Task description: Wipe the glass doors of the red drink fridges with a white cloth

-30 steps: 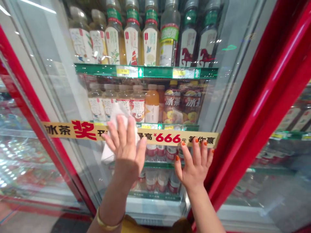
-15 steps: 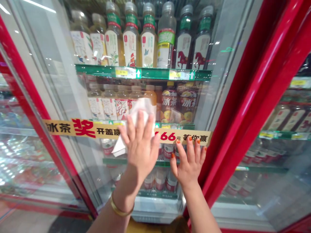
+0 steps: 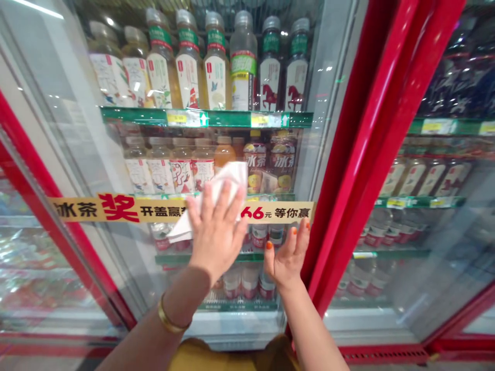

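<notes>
My left hand [image 3: 219,229] lies flat with fingers spread, pressing a white wipe [image 3: 234,178] to the glass door [image 3: 127,288] of a drinks cooler. Whether the wipe is paper or cloth I cannot tell. It covers part of a yellow promotional strip [image 3: 127,210] across the glass. To the right, my right hand [image 3: 288,255] is empty, with its fingers apart and turned partly sideways. It is just below the strip's right end, near the red door frame [image 3: 348,196]; whether it touches the glass I cannot tell. A gold bangle circles my left wrist.
Behind the glass, bottled teas [image 3: 189,72] and other drinks stand on shelves with green edges [image 3: 228,118]. Another glass-fronted cooler section [image 3: 425,170] with bottles is on the right. To the left, beyond a red frame [image 3: 46,206], is more shelving with blurred goods.
The view has shifted, so the cooler appears further left. My left hand stays flat on the wipe. My right hand, earlier spread flat over the strip's end, has turned sideways.
</notes>
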Action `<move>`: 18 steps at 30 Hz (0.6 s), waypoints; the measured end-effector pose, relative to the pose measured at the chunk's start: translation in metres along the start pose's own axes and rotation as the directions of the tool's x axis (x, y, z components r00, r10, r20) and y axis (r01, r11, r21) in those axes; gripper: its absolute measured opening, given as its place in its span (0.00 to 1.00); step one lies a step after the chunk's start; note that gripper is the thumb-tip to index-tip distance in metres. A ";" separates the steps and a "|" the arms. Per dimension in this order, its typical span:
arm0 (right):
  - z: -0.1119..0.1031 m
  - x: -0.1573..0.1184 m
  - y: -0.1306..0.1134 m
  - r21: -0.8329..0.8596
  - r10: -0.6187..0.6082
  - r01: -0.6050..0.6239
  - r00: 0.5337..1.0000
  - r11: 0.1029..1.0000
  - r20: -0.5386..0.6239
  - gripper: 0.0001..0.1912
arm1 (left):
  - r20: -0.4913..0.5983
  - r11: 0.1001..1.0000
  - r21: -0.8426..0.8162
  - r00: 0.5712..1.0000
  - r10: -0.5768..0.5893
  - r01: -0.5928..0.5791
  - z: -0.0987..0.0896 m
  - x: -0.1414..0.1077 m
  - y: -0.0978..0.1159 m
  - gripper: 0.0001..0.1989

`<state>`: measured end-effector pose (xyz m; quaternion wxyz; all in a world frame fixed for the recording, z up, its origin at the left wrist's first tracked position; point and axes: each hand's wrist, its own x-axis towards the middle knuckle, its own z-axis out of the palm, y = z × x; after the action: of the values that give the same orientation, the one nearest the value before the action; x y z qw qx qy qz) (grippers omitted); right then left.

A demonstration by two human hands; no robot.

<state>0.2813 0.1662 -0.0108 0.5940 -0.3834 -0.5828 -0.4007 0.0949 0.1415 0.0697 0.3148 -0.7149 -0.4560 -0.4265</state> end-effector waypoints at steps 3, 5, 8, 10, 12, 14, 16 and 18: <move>-0.002 -0.001 0.003 0.051 -0.001 0.001 1.000 0.999 -0.013 0.51 | 0.090 0.925 0.036 0.923 0.375 -0.379 0.013 -0.019 0.024 0.26; -0.003 -0.001 0.004 0.074 -0.029 0.030 0.999 0.997 -0.016 0.48 | 0.139 0.866 0.064 0.864 0.485 -0.496 0.017 -0.044 0.019 0.20; -0.003 0.001 0.004 0.106 -0.060 0.063 0.998 0.992 -0.035 0.45 | 0.110 0.901 0.119 0.907 0.406 -0.417 0.008 -0.050 -0.009 0.21; -0.004 0.003 0.003 0.131 -0.064 0.070 0.997 0.989 -0.052 0.44 | 0.060 0.951 0.131 0.960 0.275 -0.281 -0.002 -0.026 -0.017 0.28; -0.004 0.005 0.003 0.149 -0.056 0.065 0.996 0.987 -0.069 0.43 | 0.037 0.978 0.116 0.985 0.170 -0.173 -0.008 0.004 -0.008 0.34; -0.005 0.005 0.004 0.153 -0.053 0.064 0.996 0.986 -0.077 0.41 | 0.056 0.973 0.080 0.976 0.212 -0.216 -0.005 0.022 0.013 0.34; -0.006 0.004 0.004 0.138 -0.061 0.070 0.996 0.988 -0.068 0.40 | 0.107 0.924 0.036 0.921 0.375 -0.381 0.005 0.019 0.031 0.27; -0.006 0.004 0.004 0.117 -0.064 0.067 0.998 0.991 -0.028 0.39 | 0.155 0.859 -0.007 0.848 0.506 -0.511 0.014 -0.002 0.034 0.19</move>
<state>0.2877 0.1620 -0.0074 0.6091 -0.3234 -0.6106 -0.3894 0.1299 0.1391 0.0596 0.3934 -0.8346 -0.2804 -0.2646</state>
